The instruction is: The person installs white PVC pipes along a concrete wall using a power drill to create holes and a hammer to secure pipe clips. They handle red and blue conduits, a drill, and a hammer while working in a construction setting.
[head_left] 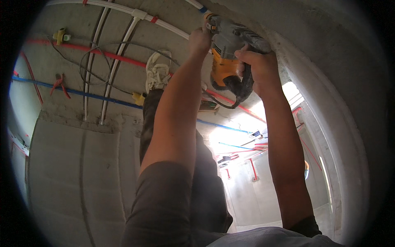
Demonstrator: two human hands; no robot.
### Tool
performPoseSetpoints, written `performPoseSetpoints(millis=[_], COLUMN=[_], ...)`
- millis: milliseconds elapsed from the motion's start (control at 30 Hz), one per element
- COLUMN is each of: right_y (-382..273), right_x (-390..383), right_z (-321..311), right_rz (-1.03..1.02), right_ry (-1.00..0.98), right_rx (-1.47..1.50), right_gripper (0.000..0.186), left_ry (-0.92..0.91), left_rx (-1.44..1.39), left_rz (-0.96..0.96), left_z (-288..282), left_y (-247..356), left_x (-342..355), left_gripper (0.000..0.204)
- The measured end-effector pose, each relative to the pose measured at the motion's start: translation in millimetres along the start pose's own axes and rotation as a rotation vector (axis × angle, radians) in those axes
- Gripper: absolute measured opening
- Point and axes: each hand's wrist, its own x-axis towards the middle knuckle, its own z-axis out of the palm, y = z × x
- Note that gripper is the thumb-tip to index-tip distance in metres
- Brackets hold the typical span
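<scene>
Holding an orange and grey power tool [226,51] up with both arms stretched out, the person is keeping it above the floor [45,99], close to the bare concrete surface [321,37] at the upper right. The left hand [200,40] is closing around the tool's front end, just beside its orange collar, its fingers mostly hidden behind the wrist and housing. The right hand [261,68] is wrapping narrowly around the dark rear handle, thumb toward the body. Whether the tool's tip is touching anything, one cannot tell. A dark cable [224,106] is hanging from the bottom of the handle. On the floor, a white shoe [157,72] is resting across a red pipe [117,57], while thin dark cord [108,61] is looping over the pipes to its left. One yellow connector [139,98] is lying near the trouser leg [151,109], at the visible end of a blue pipe [78,92]; another yellow connector [60,37] is sitting by the red pipe, toward the floor's left edge. Red-handled pliers [61,82] are lying at the blue pipe, near that same edge. White conduits [117,68] are running under the red and blue pipes to the floor's edge, where a grey wall [57,164] is beginning.
</scene>
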Motion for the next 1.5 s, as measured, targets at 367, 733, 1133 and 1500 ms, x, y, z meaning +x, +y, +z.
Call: performPoseSetpoints(millis=[367,733,1133,1500], right_y=[10,15,105,187], right_x=[-2,-142,-242,-237], right_z=[2,-14,-15,-68], right_rz=[-0.017,-0.116,0.088,0.174], right_ry=[-0.022,0.114,0.149,0.188], right_rx=[-0.006,0.133,0.388,0.343], right_gripper=[0.009,0.016,0.015,0.034], left_ry=[0.086,-0.111,-0.215,-0.173], left_rx=[0.158,0.194,0.542,0.283], left_rz=[0.300,0.073,0.124,0.248], left_z=[20,-50,-55,13], left_y=[-40,33,-96,-170], left_x=[30,-109,-191,-191], left_gripper=[0.052,0.073,0.073,0.050])
